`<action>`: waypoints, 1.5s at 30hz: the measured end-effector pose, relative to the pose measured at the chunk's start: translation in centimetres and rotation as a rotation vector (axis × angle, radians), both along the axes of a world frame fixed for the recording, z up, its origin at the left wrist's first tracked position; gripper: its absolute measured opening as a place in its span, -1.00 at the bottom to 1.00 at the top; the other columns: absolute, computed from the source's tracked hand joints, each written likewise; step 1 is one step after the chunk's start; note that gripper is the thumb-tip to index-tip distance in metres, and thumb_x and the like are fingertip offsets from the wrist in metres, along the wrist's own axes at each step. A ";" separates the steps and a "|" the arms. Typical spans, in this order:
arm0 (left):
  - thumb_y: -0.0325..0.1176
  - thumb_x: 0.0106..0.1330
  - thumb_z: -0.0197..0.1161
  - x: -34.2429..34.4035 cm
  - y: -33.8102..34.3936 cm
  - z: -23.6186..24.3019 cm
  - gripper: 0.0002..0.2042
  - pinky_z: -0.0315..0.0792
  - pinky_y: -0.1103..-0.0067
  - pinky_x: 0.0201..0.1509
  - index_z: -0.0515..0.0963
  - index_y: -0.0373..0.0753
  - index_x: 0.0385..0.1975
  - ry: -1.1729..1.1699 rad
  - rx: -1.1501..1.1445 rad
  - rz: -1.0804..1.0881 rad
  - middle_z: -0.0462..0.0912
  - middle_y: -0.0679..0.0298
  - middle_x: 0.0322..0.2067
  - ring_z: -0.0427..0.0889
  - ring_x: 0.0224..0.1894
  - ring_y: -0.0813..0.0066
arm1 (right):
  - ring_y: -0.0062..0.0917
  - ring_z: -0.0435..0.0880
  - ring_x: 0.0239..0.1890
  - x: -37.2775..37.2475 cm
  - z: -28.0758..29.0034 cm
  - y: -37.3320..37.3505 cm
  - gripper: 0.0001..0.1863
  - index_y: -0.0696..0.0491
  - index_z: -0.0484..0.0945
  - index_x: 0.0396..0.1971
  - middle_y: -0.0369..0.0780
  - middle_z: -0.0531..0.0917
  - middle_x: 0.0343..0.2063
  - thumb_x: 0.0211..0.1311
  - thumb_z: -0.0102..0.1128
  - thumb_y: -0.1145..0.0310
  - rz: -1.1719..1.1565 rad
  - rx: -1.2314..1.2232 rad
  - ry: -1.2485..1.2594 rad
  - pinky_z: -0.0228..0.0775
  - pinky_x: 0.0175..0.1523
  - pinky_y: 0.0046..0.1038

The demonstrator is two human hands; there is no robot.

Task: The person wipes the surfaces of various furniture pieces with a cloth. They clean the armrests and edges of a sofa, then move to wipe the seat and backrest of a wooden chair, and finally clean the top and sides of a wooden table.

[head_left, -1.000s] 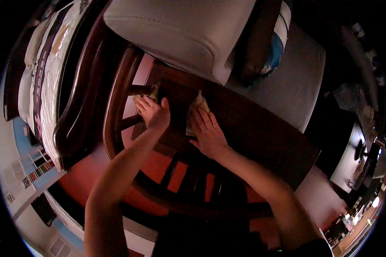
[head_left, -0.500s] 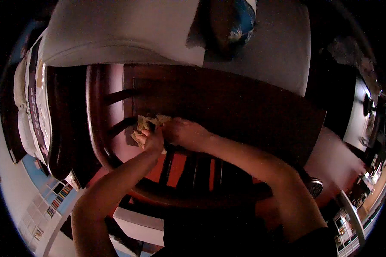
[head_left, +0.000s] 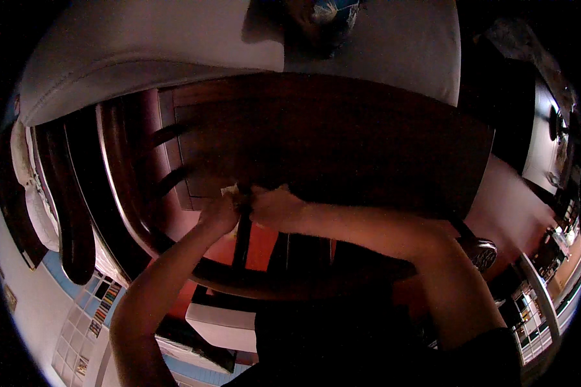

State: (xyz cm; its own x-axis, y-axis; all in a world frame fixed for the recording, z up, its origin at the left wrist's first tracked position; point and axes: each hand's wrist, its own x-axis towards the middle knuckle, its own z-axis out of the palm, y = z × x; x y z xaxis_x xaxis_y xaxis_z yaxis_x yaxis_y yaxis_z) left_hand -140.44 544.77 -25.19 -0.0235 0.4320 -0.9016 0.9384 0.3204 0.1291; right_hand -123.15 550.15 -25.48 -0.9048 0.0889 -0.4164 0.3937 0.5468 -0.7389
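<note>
Dark brown wood made up the table (head_left: 342, 135), its top filling the middle of the view and bending with the lens. Both hands met at its near edge. Left hand (head_left: 218, 216) was curled, fingers closed on a small pale cloth (head_left: 231, 191) that showed only as a light scrap above the knuckles. Right hand (head_left: 274, 208) lay just beside it, touching the cloth from the other side; whether it pinched the cloth or only pressed on it could not be told in the dim light. Cloth sat on the table edge, above a chair back.

Chair (head_left: 135, 193) of the same dark wood stood tucked at the table's left, its curved top rail and slats visible under the hands. Floor (head_left: 258, 248) between the slats looked orange-red. White cushion (head_left: 142, 51) spread across the top of the view beyond the table, with a blue and white object (head_left: 332, 13) at its upper rim, too dark to identify. White wall (head_left: 542, 148) with small dark fittings lay at far right. Light blue floor area (head_left: 64, 284) with a pale grid-patterned panel (head_left: 90, 316) showed at lower left.
</note>
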 end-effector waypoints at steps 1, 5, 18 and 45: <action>-0.25 0.25 0.11 -1.8 -1.6 -2.7 -0.71 0.48 0.24 -0.11 0.48 -0.14 -0.06 -0.081 -0.022 0.038 0.60 0.03 -0.24 0.59 -0.13 0.07 | -0.33 0.52 -0.04 -0.4 -0.2 -0.3 -0.81 0.00 0.63 -0.32 -0.16 0.55 -0.18 0.12 0.08 0.34 0.057 -0.055 0.006 0.55 -0.18 -0.35; -0.30 0.24 0.09 0.3 1.8 0.3 -0.80 0.49 0.33 -0.18 0.53 -0.23 -0.24 -0.071 -0.094 0.415 0.62 0.02 -0.34 0.61 -0.25 0.05 | -0.30 0.58 -0.10 0.3 0.0 0.7 -0.82 0.00 0.66 -0.38 -0.14 0.62 -0.34 0.11 0.09 0.31 0.030 -0.169 -0.141 0.54 -0.20 -0.25; -0.26 0.14 0.17 8.6 3.1 0.4 -0.76 0.47 0.23 -0.13 0.54 -0.32 -0.34 -0.274 0.092 -0.024 0.61 -0.04 -0.34 0.59 -0.22 -0.02 | -0.29 0.65 -0.27 10.6 -1.6 3.6 -0.87 0.01 0.58 -0.38 -0.15 0.63 -0.36 0.09 0.09 0.36 -0.239 0.187 0.010 0.51 -0.27 -0.28; -0.30 0.12 0.17 12.7 4.2 -1.3 -0.76 0.46 0.31 -0.16 0.55 -0.34 -0.31 -0.493 0.170 0.252 0.62 -0.05 -0.37 0.61 -0.24 0.04 | -0.25 0.68 -0.33 14.3 -0.8 1.4 -0.86 0.07 0.65 -0.50 -0.11 0.66 -0.46 -0.17 0.25 0.41 0.171 -0.052 -0.314 0.56 -0.33 -0.23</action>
State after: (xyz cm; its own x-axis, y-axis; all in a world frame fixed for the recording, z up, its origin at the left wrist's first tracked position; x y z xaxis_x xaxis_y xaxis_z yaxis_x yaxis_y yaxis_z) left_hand -127.76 548.96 -26.52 0.2606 0.6069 -0.7508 0.6519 0.4630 0.6005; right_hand -108.86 551.59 -26.27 -0.7322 -0.0809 -0.6762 0.5121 0.5891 -0.6250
